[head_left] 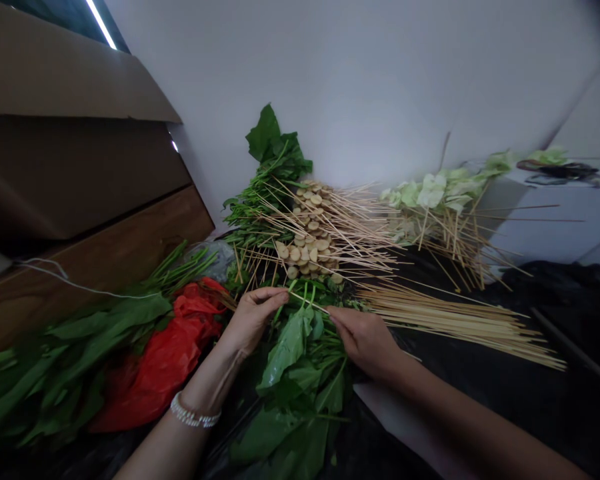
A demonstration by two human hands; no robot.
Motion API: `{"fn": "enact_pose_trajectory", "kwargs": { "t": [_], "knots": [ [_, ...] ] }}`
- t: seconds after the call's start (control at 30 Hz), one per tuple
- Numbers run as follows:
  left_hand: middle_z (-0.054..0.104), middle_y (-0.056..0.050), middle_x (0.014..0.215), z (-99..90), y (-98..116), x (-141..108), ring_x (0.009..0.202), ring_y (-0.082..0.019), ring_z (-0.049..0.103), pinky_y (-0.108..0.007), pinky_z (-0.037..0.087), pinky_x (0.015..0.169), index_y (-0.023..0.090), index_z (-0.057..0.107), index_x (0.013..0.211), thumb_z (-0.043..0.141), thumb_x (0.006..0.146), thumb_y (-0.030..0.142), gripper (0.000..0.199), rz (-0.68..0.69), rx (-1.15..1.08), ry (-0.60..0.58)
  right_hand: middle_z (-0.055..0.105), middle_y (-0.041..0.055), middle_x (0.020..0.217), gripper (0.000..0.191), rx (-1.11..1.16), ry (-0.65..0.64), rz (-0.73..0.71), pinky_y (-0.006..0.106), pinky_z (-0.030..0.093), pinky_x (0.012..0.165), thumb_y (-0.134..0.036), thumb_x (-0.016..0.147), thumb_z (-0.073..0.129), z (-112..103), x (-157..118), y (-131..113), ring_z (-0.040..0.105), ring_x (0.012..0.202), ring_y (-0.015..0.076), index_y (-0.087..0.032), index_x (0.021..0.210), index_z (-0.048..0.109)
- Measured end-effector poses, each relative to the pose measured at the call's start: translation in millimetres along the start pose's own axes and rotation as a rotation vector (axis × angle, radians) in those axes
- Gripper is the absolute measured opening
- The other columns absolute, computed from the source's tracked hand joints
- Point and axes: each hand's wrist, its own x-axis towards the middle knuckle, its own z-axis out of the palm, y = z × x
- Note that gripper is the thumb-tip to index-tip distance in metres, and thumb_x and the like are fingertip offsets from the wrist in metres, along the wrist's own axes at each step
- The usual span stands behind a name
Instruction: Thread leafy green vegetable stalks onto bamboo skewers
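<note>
In the head view, a thin pale skewer [310, 302] is held at the center of the frame, slanting slightly down to the right, across light green stems of leafy greens [287, 350]. The leaves are broad, dark green and glossy, hanging toward the bottom center. The skewer's right end is pinched by the right hand [367, 337]; the left hand's [257, 320] thumb and fingers are pressed together at its left end. Loose sticks [460, 323] are spread at right.
</note>
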Motion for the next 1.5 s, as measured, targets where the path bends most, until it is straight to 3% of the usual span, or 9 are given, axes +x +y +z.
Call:
{"fn": "enact_pose_trajectory", "kwargs": {
  "t": [0.43,0.6,0.8,1.03,1.23,1.37,1.5],
  "knots": [
    [0.07,0.0,0.059,0.5,-0.6,-1.1,0.05,-0.008,0.054,-0.02,0.04,0.052,0.016,0.078,0.071,0.089,0.052,0.029,0.025,-0.06,0.064,-0.039,0.073,0.0059,0.088,0.03,-0.038,0.018,-0.014,0.024,0.049,0.073,-0.015,0.094,0.039,3.0,-1.2,-0.6,0.068,0.082,0.017,-0.021,0.104,0.067],
    [0.068,0.0,0.057,-1.4,-0.2,-1.1,0.048,-0.007,0.05,-0.02,0.036,0.049,0.016,0.078,0.07,0.088,0.053,0.03,0.024,-0.042,0.121,-0.042,0.071,0.0028,0.075,0.029,0.069,-0.024,0.003,0.022,0.047,0.065,-0.017,0.095,0.039,1.8,1.0,-1.7,0.066,0.07,0.0157,-0.022,0.095,0.068],
    [0.071,-0.001,0.063,-1.9,-1.0,-1.1,0.054,-0.008,0.054,-0.02,0.039,0.055,0.016,0.078,0.07,0.089,0.053,0.03,0.024,-0.029,0.142,-0.049,0.073,0.0068,0.09,0.033,-0.06,0.0,0.005,0.023,0.048,0.071,-0.013,0.092,0.04,2.7,-1.5,1.7,0.067,0.081,0.017,-0.021,0.113,0.065],
    [0.068,0.0,0.06,-2.6,-2.3,-0.9,0.052,-0.008,0.05,-0.02,0.036,0.052,0.015,0.078,0.071,0.088,0.055,0.031,0.025,-0.039,0.145,-0.069,0.073,0.0028,0.08,0.029,0.095,-0.04,-0.017,0.022,0.047,0.066,-0.016,0.095,0.041,-1.8,2.9,-0.7,0.067,0.073,0.0155,-0.022,0.096,0.07],
    [0.068,0.0,0.061,-1.1,-3.4,-1.0,0.054,-0.007,0.051,-0.019,0.037,0.054,0.015,0.078,0.071,0.089,0.054,0.031,0.026,-0.045,0.129,-0.079,0.073,0.0077,0.092,0.036,-0.076,-0.001,0.005,0.024,0.047,0.069,-0.013,0.092,0.04,0.5,-1.0,2.5,0.067,0.079,0.0173,-0.02,0.118,0.064],
    [0.068,0.001,0.062,-0.4,-3.7,-1.3,0.055,-0.007,0.052,-0.018,0.038,0.055,0.016,0.077,0.071,0.089,0.053,0.031,0.027,-0.044,0.124,-0.079,0.072,0.0042,0.082,0.029,0.124,-0.037,0.008,0.023,0.045,0.069,-0.018,0.095,0.04,-2.7,2.7,-0.5,0.066,0.075,0.016,-0.021,0.098,0.069],
    [0.068,0.001,0.062,1.9,-4.2,-4.2,0.054,-0.009,0.054,-0.02,0.041,0.056,0.016,0.077,0.07,0.089,0.055,0.032,0.026,-0.067,0.15,-0.125,0.067,0.0006,0.067,0.029,0.279,-0.087,0.048,0.022,0.04,0.059,-0.021,0.096,0.042,-7.6,7.2,-6.0,0.06,0.061,0.0139,-0.02,0.084,0.069]
  ]
}}
